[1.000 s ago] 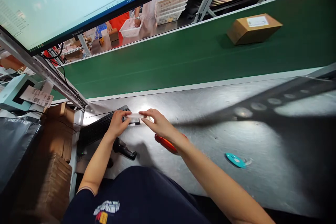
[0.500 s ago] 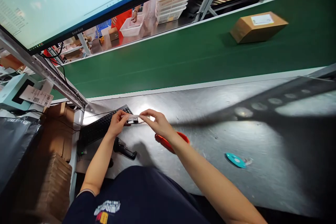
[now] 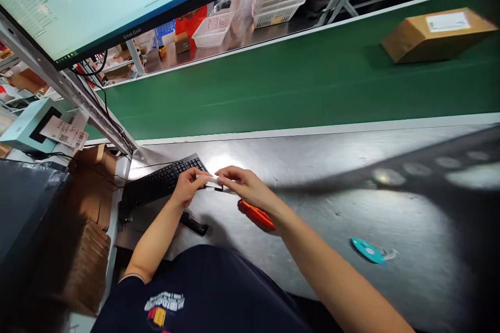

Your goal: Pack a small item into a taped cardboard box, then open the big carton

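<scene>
Between my hands is a small clear plastic packet (image 3: 213, 183) with something dark and white in it; its contents are too small to name. My left hand (image 3: 190, 186) pinches its left end, closed. At the other end, the fingers of my right hand (image 3: 241, 183) are closed on it too. The packet is held above the metal bench, just right of a black keyboard (image 3: 164, 179). Under my right wrist lies an orange-red object (image 3: 255, 214), partly covered by the arm. A black handheld scanner (image 3: 194, 223) rests below my left hand, partly hidden by the forearm.
A teal tape-like disc (image 3: 367, 251) lies on the metal bench (image 3: 312, 218) at the right. Behind runs a green conveyor belt (image 3: 253, 99) carrying a cardboard box (image 3: 433, 36). A monitor (image 3: 128, 5) overhangs the upper left. At left stand a label printer (image 3: 33, 125) and stacked cardboard (image 3: 88, 265).
Both hands have drawn closer together around the packet, the left more than the right. My view has shifted, and the cardboard box appears farther right along the belt.
</scene>
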`<state>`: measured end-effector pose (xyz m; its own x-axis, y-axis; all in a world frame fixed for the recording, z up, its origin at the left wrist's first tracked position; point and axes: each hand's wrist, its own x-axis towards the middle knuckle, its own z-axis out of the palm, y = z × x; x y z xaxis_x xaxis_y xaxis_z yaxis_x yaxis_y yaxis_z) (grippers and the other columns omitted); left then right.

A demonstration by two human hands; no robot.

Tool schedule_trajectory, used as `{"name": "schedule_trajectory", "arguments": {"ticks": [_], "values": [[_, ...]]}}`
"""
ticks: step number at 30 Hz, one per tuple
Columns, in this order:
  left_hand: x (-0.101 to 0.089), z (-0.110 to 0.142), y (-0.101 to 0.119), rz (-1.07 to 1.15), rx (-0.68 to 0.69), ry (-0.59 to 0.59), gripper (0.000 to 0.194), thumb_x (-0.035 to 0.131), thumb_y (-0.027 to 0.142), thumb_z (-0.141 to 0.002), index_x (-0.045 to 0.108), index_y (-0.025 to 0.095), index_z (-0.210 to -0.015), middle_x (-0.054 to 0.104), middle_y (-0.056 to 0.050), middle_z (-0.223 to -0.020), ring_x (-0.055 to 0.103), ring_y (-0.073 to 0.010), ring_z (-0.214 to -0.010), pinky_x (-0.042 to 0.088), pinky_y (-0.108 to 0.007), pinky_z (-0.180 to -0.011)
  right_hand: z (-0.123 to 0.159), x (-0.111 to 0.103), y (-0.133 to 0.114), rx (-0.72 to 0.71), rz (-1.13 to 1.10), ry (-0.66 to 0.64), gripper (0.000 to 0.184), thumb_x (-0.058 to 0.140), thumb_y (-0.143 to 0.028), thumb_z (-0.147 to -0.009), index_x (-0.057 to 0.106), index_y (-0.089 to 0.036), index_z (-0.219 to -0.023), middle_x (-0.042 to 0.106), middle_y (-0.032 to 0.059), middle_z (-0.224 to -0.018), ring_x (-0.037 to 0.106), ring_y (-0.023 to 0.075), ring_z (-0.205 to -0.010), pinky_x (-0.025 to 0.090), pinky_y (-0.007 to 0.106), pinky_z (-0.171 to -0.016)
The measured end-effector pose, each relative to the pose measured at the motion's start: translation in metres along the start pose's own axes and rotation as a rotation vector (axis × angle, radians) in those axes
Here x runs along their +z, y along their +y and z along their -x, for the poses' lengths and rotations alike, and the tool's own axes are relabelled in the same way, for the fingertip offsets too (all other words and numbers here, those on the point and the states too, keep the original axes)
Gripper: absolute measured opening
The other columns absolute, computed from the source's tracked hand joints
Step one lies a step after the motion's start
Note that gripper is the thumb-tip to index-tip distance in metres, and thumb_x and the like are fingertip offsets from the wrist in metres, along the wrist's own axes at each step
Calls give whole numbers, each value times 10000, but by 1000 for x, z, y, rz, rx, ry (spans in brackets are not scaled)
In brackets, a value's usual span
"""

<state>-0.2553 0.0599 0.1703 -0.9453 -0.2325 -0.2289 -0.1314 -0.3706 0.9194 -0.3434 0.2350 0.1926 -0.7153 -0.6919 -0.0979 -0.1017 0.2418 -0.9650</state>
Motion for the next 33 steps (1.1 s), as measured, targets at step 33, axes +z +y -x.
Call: {"name": "schedule_trajectory", "arguments": {"ticks": [33], "values": [[24, 36, -9, 186, 31, 252, 328, 909, 307, -588, 692, 155, -782, 722, -55, -921, 650, -152, -875, 516, -285, -828, 35, 45, -8, -490, 222, 400, 97, 648, -254, -955, 688, -242, -868, 757, 47, -946, 738, 218, -883, 625, 379, -820]]}}
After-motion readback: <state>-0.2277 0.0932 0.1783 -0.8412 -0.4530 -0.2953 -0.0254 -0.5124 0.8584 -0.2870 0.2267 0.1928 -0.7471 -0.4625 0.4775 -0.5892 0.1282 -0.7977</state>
